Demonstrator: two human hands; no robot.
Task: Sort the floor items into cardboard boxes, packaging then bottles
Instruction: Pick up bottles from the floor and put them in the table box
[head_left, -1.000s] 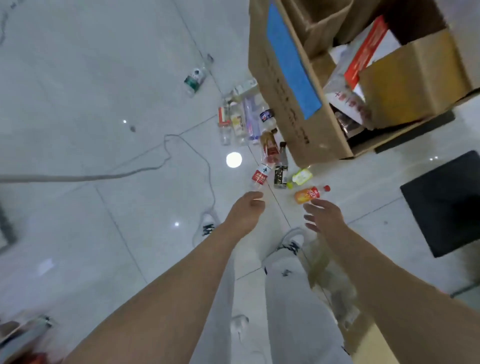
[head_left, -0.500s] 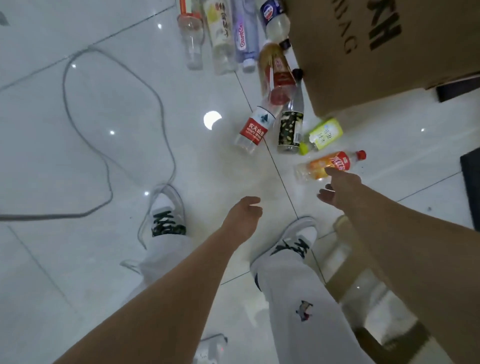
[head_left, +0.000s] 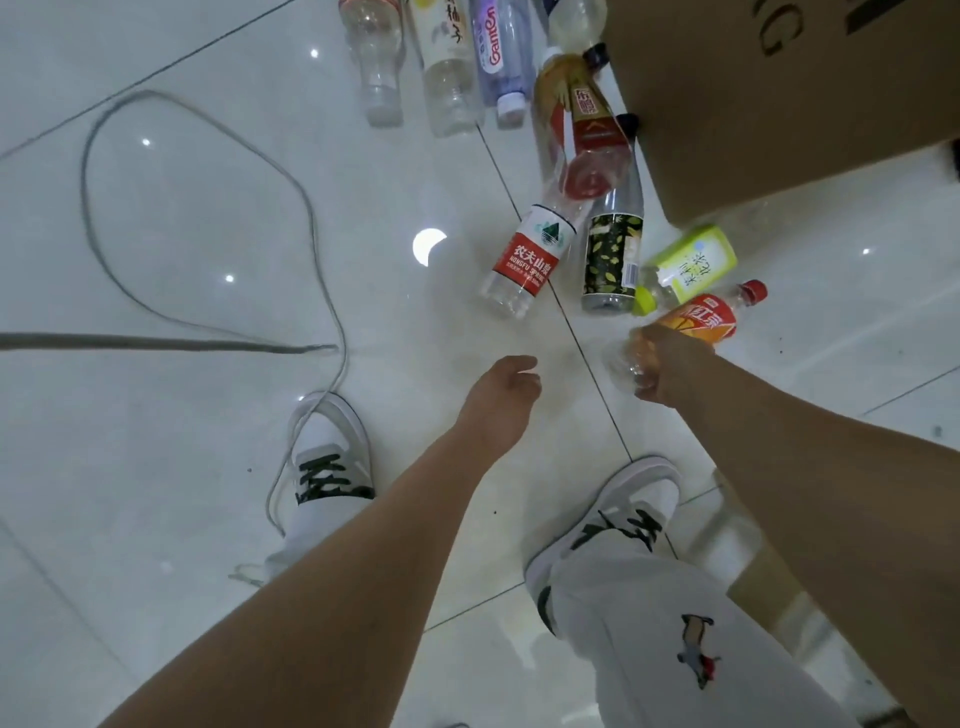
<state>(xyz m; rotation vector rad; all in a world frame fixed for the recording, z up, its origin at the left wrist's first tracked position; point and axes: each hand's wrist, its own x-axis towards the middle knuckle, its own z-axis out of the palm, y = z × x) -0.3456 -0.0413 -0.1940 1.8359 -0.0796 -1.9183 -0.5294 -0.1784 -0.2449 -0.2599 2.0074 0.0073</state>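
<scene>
Head view is showing the right hand (head_left: 667, 366) closing its fingers around the light, slippery orange drink bottle (head_left: 691, 325) at its base, left hand (head_left: 501, 395) hanging loosely curled and empty.

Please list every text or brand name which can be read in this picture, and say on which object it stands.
"Ganten": purple-labelled bottle near the top edge.
"农夫山泉 NONGFU SPRING": red-labelled water bottle.
Chinese characters, partly readable: white-labelled bottle, brown-red tea bottle, yellow-green bottle.
Orange bottle in the right hand: characters partly hidden.
Large dark letters, cut off by the frame: cardboard box.
Leaf-patterned bottle: barcode only, print too small.
</scene>
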